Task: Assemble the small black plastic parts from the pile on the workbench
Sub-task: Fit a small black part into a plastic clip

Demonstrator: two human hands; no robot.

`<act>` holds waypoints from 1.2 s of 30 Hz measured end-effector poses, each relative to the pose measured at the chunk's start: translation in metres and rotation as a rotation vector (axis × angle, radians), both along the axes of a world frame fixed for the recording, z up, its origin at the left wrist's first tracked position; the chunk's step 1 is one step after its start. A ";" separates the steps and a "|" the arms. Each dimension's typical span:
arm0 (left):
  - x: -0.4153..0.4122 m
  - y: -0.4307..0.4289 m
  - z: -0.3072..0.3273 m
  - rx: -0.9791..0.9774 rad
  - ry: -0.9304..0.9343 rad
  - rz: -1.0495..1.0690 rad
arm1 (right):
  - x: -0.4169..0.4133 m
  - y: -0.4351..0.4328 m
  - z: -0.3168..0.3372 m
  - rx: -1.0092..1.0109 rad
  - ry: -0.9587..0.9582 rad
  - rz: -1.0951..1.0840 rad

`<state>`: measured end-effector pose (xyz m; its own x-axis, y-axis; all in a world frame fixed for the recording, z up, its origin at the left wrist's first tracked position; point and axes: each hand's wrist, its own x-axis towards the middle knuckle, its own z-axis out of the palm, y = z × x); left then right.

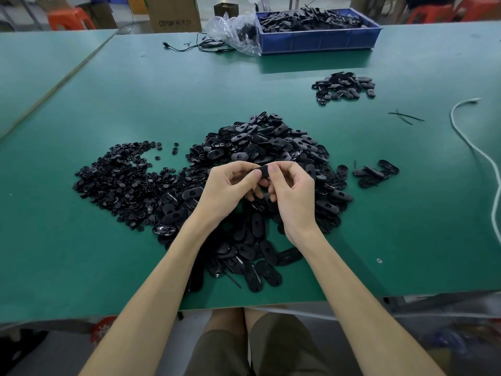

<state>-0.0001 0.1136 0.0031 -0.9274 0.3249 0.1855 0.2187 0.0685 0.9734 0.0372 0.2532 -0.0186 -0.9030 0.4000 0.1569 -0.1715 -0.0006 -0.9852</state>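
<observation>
A big pile of black oval plastic parts (260, 147) covers the middle of the green workbench (162, 85). Beside it on the left lies a heap of small round black pieces (122, 180). My left hand (230, 185) and my right hand (291, 191) meet above the pile. Together they pinch one black oval part (264, 170) between thumbs and fingertips. Most of that part is hidden by my fingers.
A small group of black parts (344, 86) lies at the back right, another few (375, 173) to the right of the pile. A blue bin (320, 39) full of parts and a clear plastic bag (235, 31) stand at the far edge. A white cord (471, 147) runs along the right.
</observation>
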 end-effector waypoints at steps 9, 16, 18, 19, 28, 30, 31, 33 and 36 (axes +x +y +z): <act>0.002 0.000 0.003 -0.022 0.001 0.008 | 0.001 -0.001 0.002 -0.015 -0.003 0.003; 0.002 -0.001 0.004 -0.002 -0.023 -0.008 | 0.001 0.000 0.003 -0.039 0.007 0.006; 0.002 -0.001 0.004 0.005 -0.037 -0.013 | 0.001 -0.001 0.003 -0.040 0.007 0.001; 0.002 -0.001 0.004 0.011 -0.044 -0.015 | 0.001 -0.001 0.004 -0.039 0.006 -0.002; 0.003 0.000 0.005 -0.003 -0.039 -0.002 | 0.003 0.000 0.005 -0.055 0.013 0.011; 0.003 0.001 0.005 -0.010 -0.039 -0.002 | 0.003 0.000 0.006 -0.061 0.012 0.014; 0.003 0.001 0.005 -0.015 -0.040 -0.002 | 0.003 0.000 0.006 -0.060 0.012 0.017; 0.004 0.002 0.005 -0.030 -0.038 0.003 | 0.004 0.000 0.005 -0.049 0.013 0.024; 0.003 0.002 0.005 -0.050 -0.033 0.020 | 0.005 -0.001 0.005 -0.029 0.025 0.037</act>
